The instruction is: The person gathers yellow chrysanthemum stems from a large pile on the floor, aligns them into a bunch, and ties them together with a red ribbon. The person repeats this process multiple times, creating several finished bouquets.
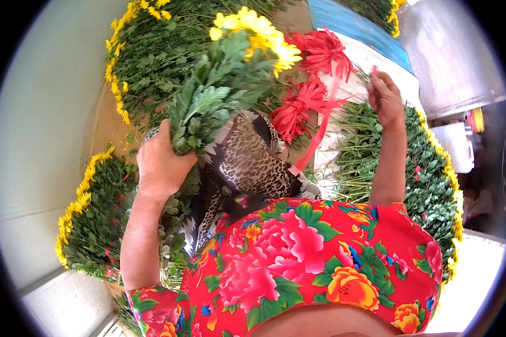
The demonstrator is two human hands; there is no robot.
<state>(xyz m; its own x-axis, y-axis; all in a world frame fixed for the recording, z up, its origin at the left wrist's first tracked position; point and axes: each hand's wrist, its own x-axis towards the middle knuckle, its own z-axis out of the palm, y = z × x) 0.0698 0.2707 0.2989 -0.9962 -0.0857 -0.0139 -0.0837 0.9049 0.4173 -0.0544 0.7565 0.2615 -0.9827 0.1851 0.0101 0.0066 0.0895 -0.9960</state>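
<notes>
My left hand point(163, 162) grips a leafy bunch of yellow chrysanthemums point(219, 90) by its stems, the blooms pointing up and away above my lap. Raised at the right, my right hand point(383, 97) pinches the end of a red plastic ribbon point(327, 122). The ribbon looks blurred and hangs from near the red bundles down to my lap. Two bundles of red ribbon strips point(324, 50) lie ahead of me, the nearer one beside my knee. Patterned leopard-print cloth point(253, 156) covers my legs.
Stacked yellow chrysanthemums with long leafy stems lie at the upper left point(152, 67), lower left point(97, 219) and right point(430, 189). Red ties show among some stems. A white sheet point(364, 54) and a blue sheet point(362, 29) spread ahead. A white plastic container point(453, 145) stands beyond the right pile.
</notes>
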